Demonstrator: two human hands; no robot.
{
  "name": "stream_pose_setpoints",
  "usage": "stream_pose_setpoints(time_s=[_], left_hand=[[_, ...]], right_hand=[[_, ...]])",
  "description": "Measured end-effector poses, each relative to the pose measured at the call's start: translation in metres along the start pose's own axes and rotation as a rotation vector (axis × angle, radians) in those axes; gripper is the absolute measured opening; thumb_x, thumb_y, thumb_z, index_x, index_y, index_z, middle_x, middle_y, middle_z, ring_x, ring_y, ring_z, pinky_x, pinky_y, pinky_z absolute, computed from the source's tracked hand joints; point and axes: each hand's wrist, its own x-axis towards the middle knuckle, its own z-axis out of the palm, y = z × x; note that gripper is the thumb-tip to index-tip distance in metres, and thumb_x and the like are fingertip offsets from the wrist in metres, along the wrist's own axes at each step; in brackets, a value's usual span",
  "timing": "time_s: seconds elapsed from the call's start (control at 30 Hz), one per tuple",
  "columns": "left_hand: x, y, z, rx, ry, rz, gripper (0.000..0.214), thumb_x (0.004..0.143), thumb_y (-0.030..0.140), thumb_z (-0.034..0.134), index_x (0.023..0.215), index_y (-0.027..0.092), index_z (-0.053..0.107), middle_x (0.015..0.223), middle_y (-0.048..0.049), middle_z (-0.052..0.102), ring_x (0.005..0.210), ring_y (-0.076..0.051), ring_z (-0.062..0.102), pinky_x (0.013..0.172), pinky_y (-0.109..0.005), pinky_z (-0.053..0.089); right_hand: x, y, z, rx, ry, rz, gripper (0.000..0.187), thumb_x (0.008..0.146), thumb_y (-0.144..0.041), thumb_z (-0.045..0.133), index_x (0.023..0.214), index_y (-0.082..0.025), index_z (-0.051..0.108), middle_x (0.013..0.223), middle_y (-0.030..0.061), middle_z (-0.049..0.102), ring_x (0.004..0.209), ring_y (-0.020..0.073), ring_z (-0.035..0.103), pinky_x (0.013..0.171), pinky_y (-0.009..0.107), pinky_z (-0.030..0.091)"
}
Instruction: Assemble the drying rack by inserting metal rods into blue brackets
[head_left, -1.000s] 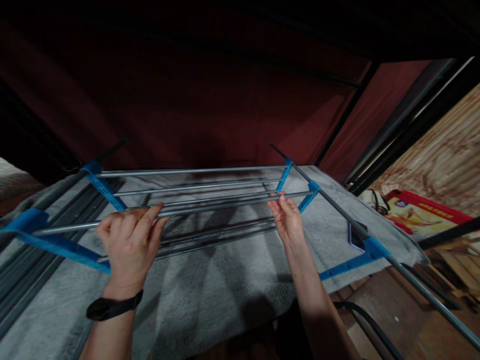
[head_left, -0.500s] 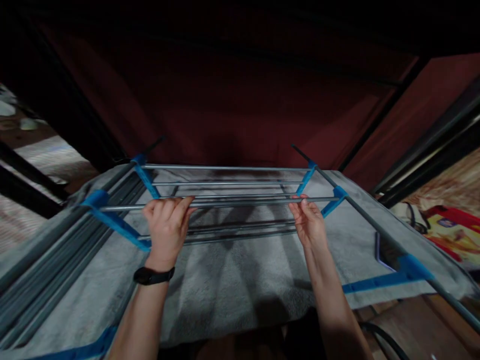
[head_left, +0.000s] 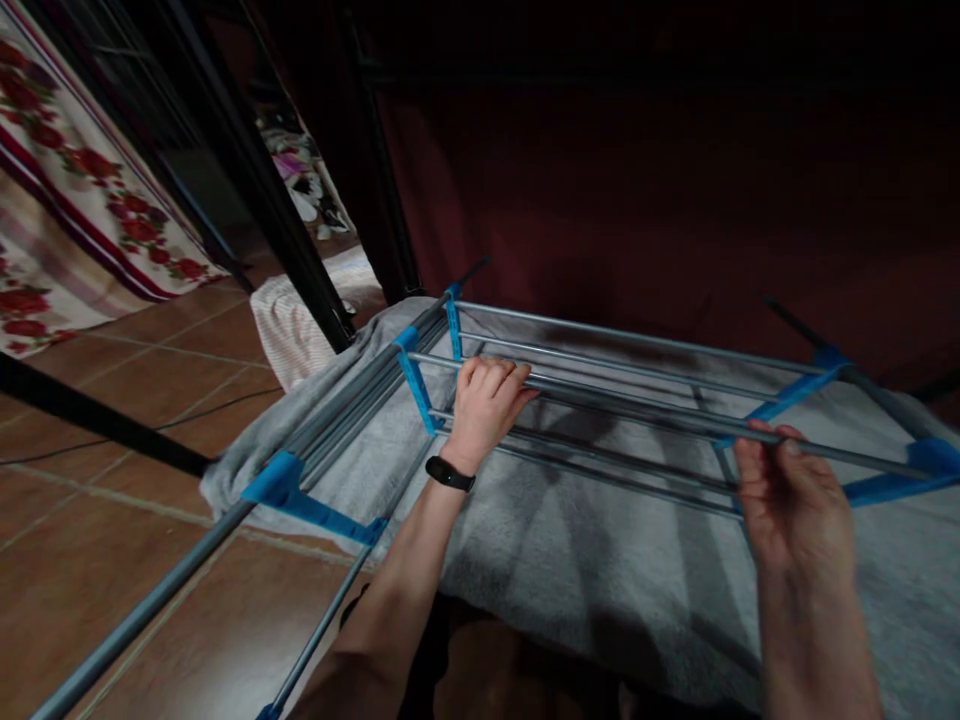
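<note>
A drying rack point(head_left: 420, 385) of grey metal rods and blue plastic joints stands in front of me, with a grey towel point(head_left: 600, 570) draped under its upper rods. My left hand point(head_left: 486, 405), with a black band on the wrist, is closed over one grey rod point(head_left: 645, 412) near its left end. My right hand point(head_left: 791, 495) is closed on the same rod further right, thumb on top. Both forearms reach in from the bottom of the view.
A terracotta tiled floor point(head_left: 112, 500) lies to the left, with a thin cable across it. A floral cloth point(head_left: 82, 210) hangs at the far left behind dark metal posts point(head_left: 262, 200). A dark red wall point(head_left: 675, 190) is behind the rack.
The view has swung left, so the rack now sits to the right and the tiled floor shows. Both hands stay closed on the same rod, further apart in the view.
</note>
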Motion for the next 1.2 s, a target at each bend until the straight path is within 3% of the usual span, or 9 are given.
stream_pose_setpoints(time_s=[0.13,0.33,0.47,1.03,1.2], left_hand=[[0.0029,0.0018,0.0008,-0.012,0.005,-0.002,0.028,0.094,0.032,0.061,0.120,0.022,0.066,0.123,-0.0119,0.066,0.123,-0.026,0.057,0.111,-0.046,0.034],[0.0061,0.0029,0.0002,0.033,-0.071,0.055,0.032,0.099,0.031,0.053,0.127,0.019,0.062,0.102,-0.0083,0.068,0.103,-0.022,0.059,0.099,-0.040,0.039],[0.0046,0.0026,0.0024,0.108,-0.046,0.075,0.030,0.100,0.032,0.051,0.124,0.020,0.063,0.095,-0.0063,0.067,0.094,-0.020,0.057,0.093,-0.037,0.038],[0.0062,0.0029,0.0022,0.130,-0.067,0.080,0.030,0.102,0.034,0.046,0.121,0.020,0.064,0.090,-0.0054,0.063,0.088,-0.020,0.052,0.090,-0.037,0.037],[0.0059,0.0026,0.0023,0.137,-0.049,0.093,0.029,0.100,0.033,0.050,0.121,0.019,0.063,0.093,-0.0061,0.064,0.089,-0.021,0.053,0.091,-0.037,0.037]], right_hand=[[0.0009,-0.0003,-0.0010,-0.011,0.011,0.007,0.019,0.072,-0.006,0.071,0.061,-0.021,0.069,0.100,0.0023,0.072,0.088,0.0148,0.073,0.082,0.028,0.063],[0.0031,0.0002,-0.0007,0.003,0.017,0.043,0.010,0.073,-0.008,0.074,0.075,-0.018,0.073,0.091,0.0020,0.073,0.082,0.0145,0.074,0.078,0.025,0.065],[0.0045,0.0010,-0.0017,0.023,0.017,0.066,0.017,0.068,-0.012,0.081,0.082,-0.015,0.072,0.083,0.0025,0.075,0.075,0.0134,0.074,0.077,0.025,0.065],[0.0019,0.0028,-0.0004,0.043,0.009,0.033,0.010,0.074,-0.008,0.075,0.082,-0.013,0.072,0.085,0.0045,0.076,0.074,0.0127,0.074,0.080,0.025,0.065],[0.0015,0.0017,0.0002,0.065,0.006,0.065,0.009,0.076,-0.009,0.074,0.081,-0.015,0.073,0.086,0.0023,0.075,0.083,0.0144,0.075,0.082,0.029,0.065]])
